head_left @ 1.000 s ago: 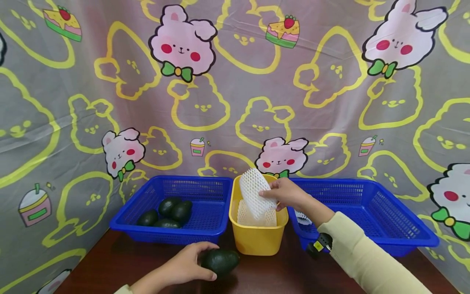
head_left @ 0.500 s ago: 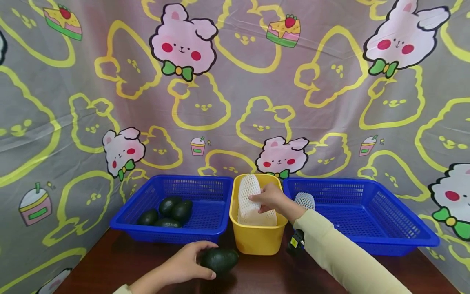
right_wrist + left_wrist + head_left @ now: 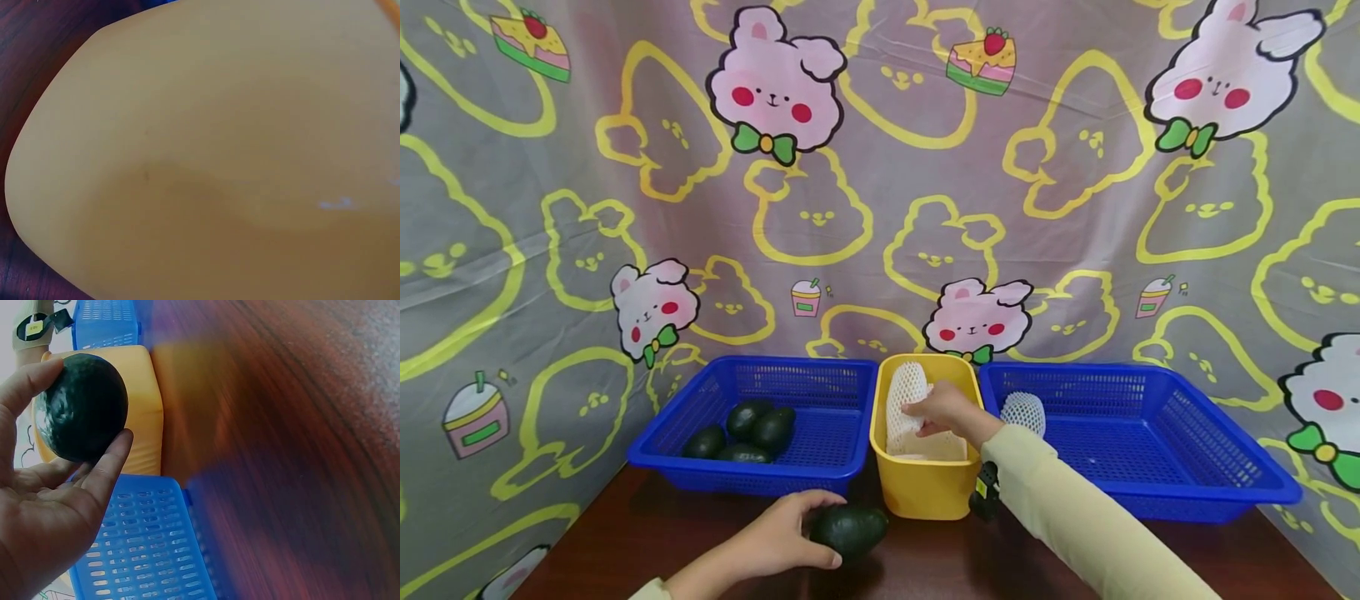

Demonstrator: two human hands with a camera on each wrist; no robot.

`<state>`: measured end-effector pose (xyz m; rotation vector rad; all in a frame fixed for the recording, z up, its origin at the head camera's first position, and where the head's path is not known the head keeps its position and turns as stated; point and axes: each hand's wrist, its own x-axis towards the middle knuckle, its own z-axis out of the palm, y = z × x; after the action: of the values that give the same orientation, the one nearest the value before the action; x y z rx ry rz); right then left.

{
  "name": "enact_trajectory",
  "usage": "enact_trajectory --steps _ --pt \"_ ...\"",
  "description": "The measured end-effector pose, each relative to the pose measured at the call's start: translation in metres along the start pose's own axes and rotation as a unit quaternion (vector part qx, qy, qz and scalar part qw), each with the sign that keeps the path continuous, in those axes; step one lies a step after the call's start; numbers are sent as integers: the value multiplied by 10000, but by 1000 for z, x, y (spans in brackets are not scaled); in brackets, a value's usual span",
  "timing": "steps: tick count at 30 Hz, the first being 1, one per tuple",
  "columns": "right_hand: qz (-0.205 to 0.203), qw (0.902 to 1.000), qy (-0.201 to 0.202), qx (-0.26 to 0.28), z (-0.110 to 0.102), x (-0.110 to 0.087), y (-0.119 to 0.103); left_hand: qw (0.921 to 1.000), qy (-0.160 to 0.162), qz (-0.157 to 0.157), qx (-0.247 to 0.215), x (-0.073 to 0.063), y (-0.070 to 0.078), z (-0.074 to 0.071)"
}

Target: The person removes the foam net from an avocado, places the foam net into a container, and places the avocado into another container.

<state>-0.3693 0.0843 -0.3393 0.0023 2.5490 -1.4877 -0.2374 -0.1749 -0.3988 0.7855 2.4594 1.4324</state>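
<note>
My left hand (image 3: 790,532) grips a dark green avocado (image 3: 850,531) low over the table's front; in the left wrist view the thumb and fingers wrap round the avocado (image 3: 84,407). The right hand (image 3: 942,408) reaches into the yellow bin (image 3: 928,492), thumb and fingers pinching a white foam net sleeve (image 3: 904,400) that leans against the bin's left side. Under it lie more foam sleeves (image 3: 943,447), partly hidden by the hand. Only the outer wall of the yellow bin (image 3: 219,125) fills the right wrist view, so no fingers show there.
Left of the bin stands a blue basket (image 3: 737,477) with several avocados (image 3: 772,429) in it. A second blue basket (image 3: 1195,504) on the right holds a net-wrapped item (image 3: 1024,412) at its left end. A patterned curtain (image 3: 865,183) hangs close behind.
My right hand has moved left and lowered the foam sleeve into the yellow bin, where the sleeve now stands more upright. The left hand and its avocado stay in place.
</note>
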Motion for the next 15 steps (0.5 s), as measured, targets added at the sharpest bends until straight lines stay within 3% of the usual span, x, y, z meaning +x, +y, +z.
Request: enact_trajectory --steps 15 --pt "155 9994 -309 36 3 6 3 10000 5 29 -53 -1 3 0"
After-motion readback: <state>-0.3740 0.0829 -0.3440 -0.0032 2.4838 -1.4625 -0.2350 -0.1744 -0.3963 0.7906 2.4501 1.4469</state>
